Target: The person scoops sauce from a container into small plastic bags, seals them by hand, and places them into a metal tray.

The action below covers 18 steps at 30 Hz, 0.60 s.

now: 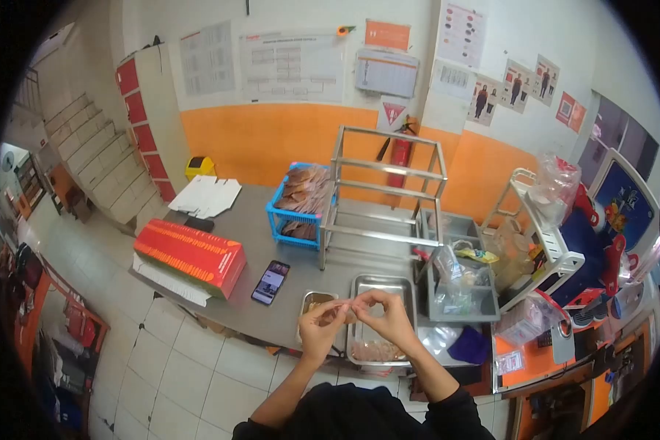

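My left hand (321,328) and my right hand (383,315) meet in front of me, thumbs and fingertips pinched close together. Something small and pale sits between the fingertips, too small to name. Below my right hand lies a large metal tray (413,293) with pale, thin pieces (376,350) spread in its near part. A smaller metal pan (317,296) with brownish contents is partly hidden behind my left hand. Left of that pan, a lit phone (270,282) rests on the metal table (271,242).
A blue basket (275,213) of brown flat pieces stands behind the phone, beside a steel rack frame (389,185). At left is a red box (189,257) near white sheets (207,196). Grey bins (462,304) and a white shelf cart (546,257) stand at right.
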Tool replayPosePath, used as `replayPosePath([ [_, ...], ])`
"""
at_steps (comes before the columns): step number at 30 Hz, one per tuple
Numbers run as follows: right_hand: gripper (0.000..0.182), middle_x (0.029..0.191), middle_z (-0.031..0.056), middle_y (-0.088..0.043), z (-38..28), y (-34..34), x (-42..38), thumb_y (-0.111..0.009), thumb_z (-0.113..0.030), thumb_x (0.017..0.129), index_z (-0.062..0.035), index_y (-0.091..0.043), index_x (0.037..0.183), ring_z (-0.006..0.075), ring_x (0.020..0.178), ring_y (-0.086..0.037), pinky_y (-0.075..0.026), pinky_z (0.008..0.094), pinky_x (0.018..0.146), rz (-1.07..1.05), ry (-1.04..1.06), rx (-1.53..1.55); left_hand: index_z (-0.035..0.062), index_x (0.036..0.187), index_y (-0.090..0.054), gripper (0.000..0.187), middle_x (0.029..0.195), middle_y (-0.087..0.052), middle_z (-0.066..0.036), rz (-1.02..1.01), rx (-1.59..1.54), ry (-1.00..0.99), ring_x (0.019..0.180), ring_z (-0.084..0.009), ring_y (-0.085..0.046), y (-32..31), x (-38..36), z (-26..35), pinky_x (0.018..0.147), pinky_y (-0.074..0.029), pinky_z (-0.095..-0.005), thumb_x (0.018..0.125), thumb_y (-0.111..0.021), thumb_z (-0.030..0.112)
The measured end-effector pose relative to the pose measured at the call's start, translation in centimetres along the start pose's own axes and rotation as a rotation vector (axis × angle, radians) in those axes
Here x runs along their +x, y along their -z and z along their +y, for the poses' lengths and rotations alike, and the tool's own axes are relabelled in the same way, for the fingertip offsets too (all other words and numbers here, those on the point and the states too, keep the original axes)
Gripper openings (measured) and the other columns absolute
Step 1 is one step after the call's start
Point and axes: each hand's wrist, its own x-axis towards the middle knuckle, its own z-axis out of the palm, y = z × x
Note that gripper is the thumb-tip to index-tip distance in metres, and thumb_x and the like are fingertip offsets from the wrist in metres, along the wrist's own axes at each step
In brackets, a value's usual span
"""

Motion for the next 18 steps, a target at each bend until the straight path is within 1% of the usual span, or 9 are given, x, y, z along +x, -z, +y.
replayPosePath([
  [1, 0.013, 0.082, 0.0057, -0.068, 0.3, -0.6, 0.2, -0.072, -0.007, 0.08, 0.003, -0.069, 0.087, 0.0104, 0.08, -0.058, -0.044, 0.0266, 0.078, -0.002, -0.015, 0.016, -0.0017, 0.099, -0.072, 0.013, 0.088, -0.072, -0.004, -0.008, 0.062, 0.002, 0.08, -0.0052, -0.061, 0.7, 0.0, -0.7, 0.069, -0.048, -0.0212, 0.087, -0.068, 0.003],
  [5, 0.011, 0.079, 0.0039, -0.068, 0.7, -0.3, 0.3, -0.071, -0.007, 0.08, 0.0019, -0.07, 0.087, 0.009, 0.076, -0.058, -0.045, 0.0253, 0.074, -0.026, -0.063, -0.018, -0.0006, 0.103, -0.071, 0.017, 0.094, -0.071, -0.004, -0.139, -0.032, 0.014, 0.085, -0.0067, -0.064, 1.1, 0.8, -1.1, 0.072, -0.049, -0.0204, 0.087, -0.069, 0.003],
  [6, 0.011, 0.077, 0.0033, -0.068, 1.2, 0.0, 0.0, -0.071, -0.008, 0.079, 0.0014, -0.07, 0.085, 0.0082, 0.073, -0.057, -0.045, 0.025, 0.07, -0.017, -0.055, -0.029, -0.001, 0.102, -0.071, 0.018, 0.1, -0.071, -0.008, -0.209, -0.001, 0.076, 0.089, -0.012, -0.065, 1.0, 1.0, -1.0, 0.078, -0.05, -0.0259, 0.086, -0.07, 0.006],
  [9, 0.013, 0.074, 0.0073, -0.067, 4.7, 1.4, -2.2, -0.071, -0.011, 0.078, -0.0002, -0.068, 0.085, 0.0153, 0.071, -0.062, -0.047, 0.0292, 0.071, -0.035, -0.221, -0.083, -0.0032, 0.108, -0.066, 0.031, 0.109, -0.068, -0.013, -0.389, 0.258, -0.223, 0.097, -0.0204, -0.065, 0.6, 1.9, -4.8, 0.087, -0.05, -0.0341, 0.082, -0.074, 0.012],
  [10, 0.014, 0.074, 0.0079, -0.066, 6.4, 1.7, -3.5, -0.071, -0.012, 0.079, 0.0, -0.068, 0.085, 0.0159, 0.071, -0.062, -0.047, 0.0299, 0.07, 0.027, -0.261, -0.136, -0.0009, 0.129, -0.054, 0.054, 0.129, -0.058, -0.016, -0.461, 0.269, -0.044, 0.108, -0.0204, -0.058, 0.5, 1.4, -5.1, 0.097, -0.044, -0.0362, 0.081, -0.074, 0.012],
  [13, 0.013, 0.074, 0.0087, -0.066, 10.4, 1.4, -8.3, -0.071, -0.011, 0.079, 0.0007, -0.066, 0.084, 0.0163, 0.07, -0.063, -0.048, 0.0298, 0.066, 0.247, -0.383, -0.275, 0.0017, 0.144, -0.036, 0.077, 0.139, -0.048, -0.017, -0.403, 0.222, -0.097, 0.11, -0.0226, -0.056, 0.8, 0.8, -6.3, 0.098, -0.044, -0.0371, 0.08, -0.076, 0.015],
  [14, 0.012, 0.074, 0.0083, -0.066, 10.8, 1.1, -9.6, -0.07, -0.009, 0.079, 0.001, -0.065, 0.084, 0.0156, 0.07, -0.062, -0.047, 0.0284, 0.066, 0.336, -0.426, -0.317, 0.003, 0.147, -0.028, 0.086, 0.137, -0.049, -0.021, -0.408, 0.259, -0.137, 0.104, -0.0266, -0.06, 1.4, 1.0, -7.2, 0.093, -0.047, -0.0383, 0.079, -0.077, 0.017],
  [15, 0.012, 0.074, 0.0079, -0.065, 11.3, 0.9, -11.0, -0.07, -0.008, 0.079, 0.0013, -0.065, 0.084, 0.0148, 0.07, -0.062, -0.046, 0.027, 0.065, 0.426, -0.47, -0.358, 0.0044, 0.148, -0.028, 0.085, 0.138, -0.048, -0.02, -0.401, 0.241, -0.075, 0.106, -0.0254, -0.059, 1.9, 1.0, -7.1, 0.095, -0.045, -0.0382, 0.079, -0.077, 0.017],
  [18, 0.013, 0.076, 0.0122, -0.066, 15.3, -0.4, -14.9, -0.07, -0.009, 0.08, 0.0016, -0.066, 0.086, 0.0211, 0.071, -0.064, -0.049, 0.0313, 0.066, 0.481, -0.437, -0.449, 0.0092, 0.149, -0.029, 0.083, 0.14, -0.046, -0.016, -0.385, 0.204, 0.061, 0.108, -0.0216, -0.056, 2.4, 1.0, -6.7, 0.099, -0.042, -0.0381, 0.08, -0.076, 0.015],
])
